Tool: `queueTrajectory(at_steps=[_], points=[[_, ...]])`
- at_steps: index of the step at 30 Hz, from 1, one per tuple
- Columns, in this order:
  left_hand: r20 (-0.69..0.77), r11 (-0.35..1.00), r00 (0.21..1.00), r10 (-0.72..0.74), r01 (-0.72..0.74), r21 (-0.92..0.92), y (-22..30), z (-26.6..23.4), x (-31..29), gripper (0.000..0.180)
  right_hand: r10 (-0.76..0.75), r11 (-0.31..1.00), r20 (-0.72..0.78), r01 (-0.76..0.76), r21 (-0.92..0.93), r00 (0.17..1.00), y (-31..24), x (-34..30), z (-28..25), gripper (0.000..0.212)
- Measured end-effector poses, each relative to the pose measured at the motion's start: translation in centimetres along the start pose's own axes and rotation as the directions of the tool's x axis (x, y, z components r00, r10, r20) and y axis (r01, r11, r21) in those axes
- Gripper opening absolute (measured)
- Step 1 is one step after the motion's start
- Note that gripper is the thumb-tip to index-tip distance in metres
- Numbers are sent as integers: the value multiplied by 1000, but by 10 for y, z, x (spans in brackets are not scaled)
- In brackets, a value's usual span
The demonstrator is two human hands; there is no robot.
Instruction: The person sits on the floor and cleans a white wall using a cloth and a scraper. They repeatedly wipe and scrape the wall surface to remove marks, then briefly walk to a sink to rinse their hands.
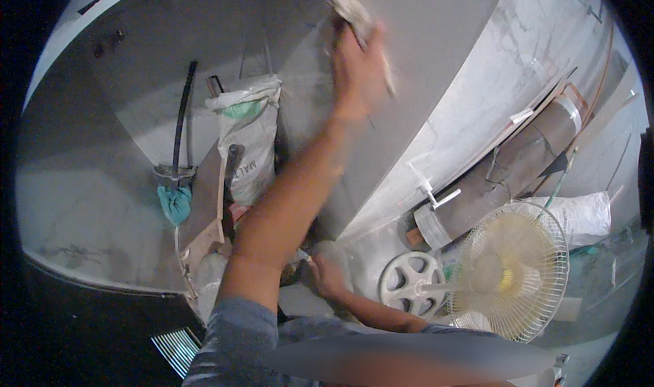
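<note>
My left arm stretches up to the grey wall surface [436, 53], and my left hand [360, 63] is closed round a whitish, flat, elongated pad [351, 9]. Motion blurs the pad, so its exact kind does not show. It lies at or very near the wall; I cannot tell whether it touches. Low down, close to my body, my right hand [328, 272] has its fingers curled round a small, thin, pale-tipped thing [304, 255]. My left forearm and the clutter hide most of that thing.
A white caged fan [507, 271] stands at right, beside a white spoked wheel-shaped part [412, 285]. Behind lies a thick brown roll [514, 162]. At left are a white sack [252, 142], a black rod [182, 121] and a teal cloth [175, 204]. Another sack [589, 217] sits far right.
</note>
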State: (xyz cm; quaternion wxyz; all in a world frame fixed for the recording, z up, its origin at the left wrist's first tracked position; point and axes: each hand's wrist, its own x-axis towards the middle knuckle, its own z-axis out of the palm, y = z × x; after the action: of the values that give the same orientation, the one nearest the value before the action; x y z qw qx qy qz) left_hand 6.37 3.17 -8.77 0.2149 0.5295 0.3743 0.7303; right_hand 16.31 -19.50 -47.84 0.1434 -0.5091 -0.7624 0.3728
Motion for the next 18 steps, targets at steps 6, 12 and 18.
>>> queueTrajectory(at_steps=[6, 12, 18], points=[[-122, 936, 942, 312, -283, 212, -7, 30, -101, 63, -73, 997, -139, 75, 8, 988, 14, -7, 16, 36], [-196, 995, 978, -77, 64, -73, -7, -10, 50, 51, 1, 999, -151, 4, 34, 988, 0, -12, 9, 36], [122, 971, 974, -190, 168, 173, 30, -7, -56, 42, 107, 903, -72, -66, 424, 992, 44, 2, 35, 40]])
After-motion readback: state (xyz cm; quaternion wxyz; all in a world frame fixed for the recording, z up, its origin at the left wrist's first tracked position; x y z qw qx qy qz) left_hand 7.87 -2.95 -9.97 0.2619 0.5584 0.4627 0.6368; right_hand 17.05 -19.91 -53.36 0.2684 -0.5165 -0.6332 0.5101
